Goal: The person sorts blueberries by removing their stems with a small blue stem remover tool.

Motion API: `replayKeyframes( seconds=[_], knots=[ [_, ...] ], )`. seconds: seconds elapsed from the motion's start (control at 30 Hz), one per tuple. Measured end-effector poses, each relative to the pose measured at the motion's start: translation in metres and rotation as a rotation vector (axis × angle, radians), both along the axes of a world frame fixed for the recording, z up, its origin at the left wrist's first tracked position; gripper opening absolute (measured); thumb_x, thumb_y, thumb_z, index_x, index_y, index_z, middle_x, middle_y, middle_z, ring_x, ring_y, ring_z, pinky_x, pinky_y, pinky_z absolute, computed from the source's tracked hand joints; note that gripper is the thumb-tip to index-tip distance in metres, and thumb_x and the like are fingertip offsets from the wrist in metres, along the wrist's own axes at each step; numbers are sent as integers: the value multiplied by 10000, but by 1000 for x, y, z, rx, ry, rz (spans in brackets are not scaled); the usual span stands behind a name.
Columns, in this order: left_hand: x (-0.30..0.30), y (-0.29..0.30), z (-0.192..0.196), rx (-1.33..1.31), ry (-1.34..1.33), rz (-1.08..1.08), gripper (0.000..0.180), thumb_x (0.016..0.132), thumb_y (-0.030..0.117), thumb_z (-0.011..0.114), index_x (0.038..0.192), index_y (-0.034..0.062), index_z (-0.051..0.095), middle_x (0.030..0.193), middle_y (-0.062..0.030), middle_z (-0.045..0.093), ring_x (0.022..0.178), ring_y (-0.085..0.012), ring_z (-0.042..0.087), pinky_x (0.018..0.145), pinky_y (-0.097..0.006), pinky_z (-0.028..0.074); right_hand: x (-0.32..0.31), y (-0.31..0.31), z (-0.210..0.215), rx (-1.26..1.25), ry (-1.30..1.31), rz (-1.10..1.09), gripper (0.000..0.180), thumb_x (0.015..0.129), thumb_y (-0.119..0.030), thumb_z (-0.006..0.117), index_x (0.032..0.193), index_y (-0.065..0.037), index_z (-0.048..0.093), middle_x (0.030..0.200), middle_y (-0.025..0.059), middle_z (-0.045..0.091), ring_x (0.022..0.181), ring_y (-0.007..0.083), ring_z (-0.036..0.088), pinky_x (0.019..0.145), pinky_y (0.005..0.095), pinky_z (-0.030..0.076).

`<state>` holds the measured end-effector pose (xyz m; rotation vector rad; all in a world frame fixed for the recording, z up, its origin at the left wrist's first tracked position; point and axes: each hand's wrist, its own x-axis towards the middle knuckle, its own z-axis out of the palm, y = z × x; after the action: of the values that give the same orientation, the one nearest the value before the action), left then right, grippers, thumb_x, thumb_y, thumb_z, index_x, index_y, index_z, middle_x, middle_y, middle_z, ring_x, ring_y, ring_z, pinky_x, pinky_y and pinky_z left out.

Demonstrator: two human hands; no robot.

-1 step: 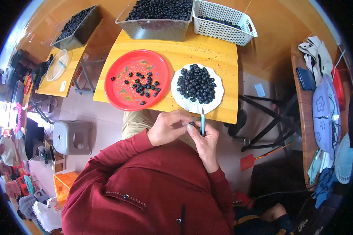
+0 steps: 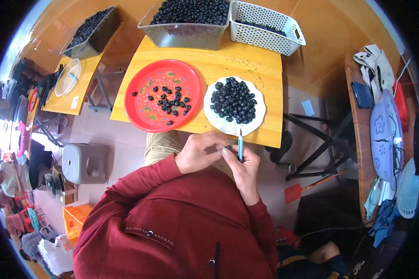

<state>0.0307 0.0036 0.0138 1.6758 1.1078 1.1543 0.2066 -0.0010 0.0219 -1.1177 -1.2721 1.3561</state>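
Observation:
My left hand (image 2: 200, 152) is closed in a pinch beside a small dark blueberry (image 2: 228, 147), just off the table's near edge. Closed round a small knife (image 2: 240, 146) with a light blue handle, my right hand (image 2: 244, 169) has its thumb against the same berry. The knife's short blade points away from me, over the rim of a white scalloped plate (image 2: 258, 122). That plate carries a heap of blueberries (image 2: 233, 98). Left of it, a red round tray (image 2: 142, 111) with a printed pattern holds a loose scatter of blueberries (image 2: 172, 101).
At the back of the yellow wooden table (image 2: 209, 58) stand a clear bin (image 2: 186, 36) full of blueberries and a white perforated basket (image 2: 265, 39). A grey stool (image 2: 84, 162) is on the floor at left. To the right is a side table (image 2: 357, 121) holding a purple basin (image 2: 384, 135).

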Motion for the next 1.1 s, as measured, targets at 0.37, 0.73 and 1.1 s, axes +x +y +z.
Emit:
replayKeyframes(
  seconds=[0.37,0.73,1.1],
  knots=[
    [-20,6,11,9,-83,-119,172,831,9,740,1003,11,729,1018,-109,698,961,-227,680,834,-338,542,-14,-4,8,-129,42,23,175,953,-164,685,947,10,672,674,-54,542,505,0,405,443,189,274],
    [-36,1,21,-204,-172,-144,182,847,36,754,1024,13,717,970,-86,684,941,-189,670,814,-317,540,-22,-5,24,-323,216,69,187,977,-171,635,953,15,638,720,9,575,474,43,427,425,200,309],
    [-45,6,26,75,-154,-125,165,845,52,755,999,3,716,1004,-106,682,948,-225,669,830,-339,536,-24,5,35,-400,331,184,199,956,-187,641,874,-6,634,661,-10,536,482,50,427,436,212,315]
  ],
)
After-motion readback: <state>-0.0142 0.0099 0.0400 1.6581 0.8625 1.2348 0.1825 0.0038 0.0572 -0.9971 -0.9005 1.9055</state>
